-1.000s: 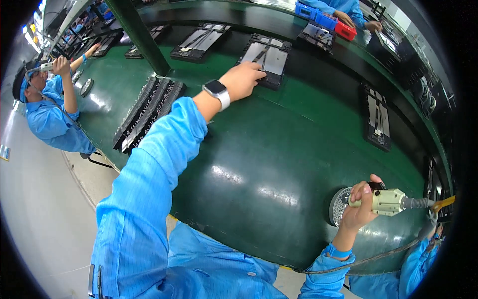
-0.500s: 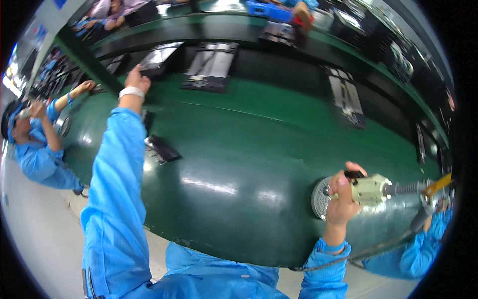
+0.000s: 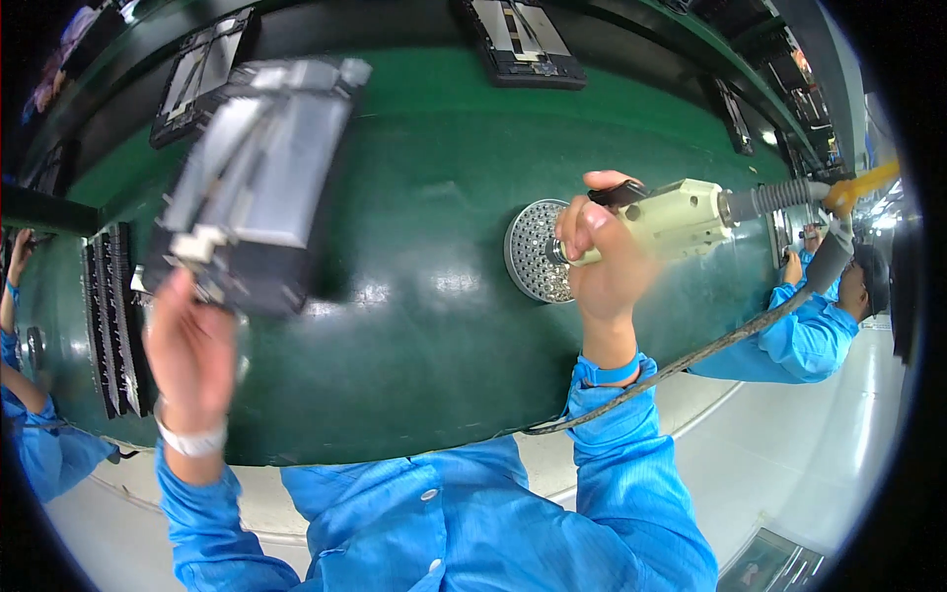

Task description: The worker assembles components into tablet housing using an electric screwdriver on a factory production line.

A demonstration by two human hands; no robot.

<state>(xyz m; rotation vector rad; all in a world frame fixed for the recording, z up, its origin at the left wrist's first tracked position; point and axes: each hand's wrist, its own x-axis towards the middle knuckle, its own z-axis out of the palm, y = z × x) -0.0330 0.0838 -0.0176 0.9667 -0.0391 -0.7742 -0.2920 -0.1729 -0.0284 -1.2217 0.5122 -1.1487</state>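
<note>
My left hand (image 3: 197,345) is closed on the near edge of a flat black electronic unit (image 3: 261,173) with silver panels and dark cables. The unit is tilted above the table's left side and blurred by motion. My right hand (image 3: 607,257) wraps around a pale green power screwdriver (image 3: 681,219), thumb and fingers near its front end. The screwdriver's tip is at a round dish of small metal screws (image 3: 533,237); whether it touches the screws I cannot tell. A spring-like sleeve and a cable run from the tool's rear.
Similar units (image 3: 202,74) lie along the dark conveyor belt (image 3: 404,44) behind the green table (image 3: 424,390). A stack of ridged black parts (image 3: 113,316) stands at left. The cable (image 3: 691,355) crosses above my right forearm. Co-workers (image 3: 809,316) sit at both sides.
My left hand has come back from the far left, bringing a black electronic unit near. My right hand still grips the power screwdriver by the dish. The view has shifted.
</note>
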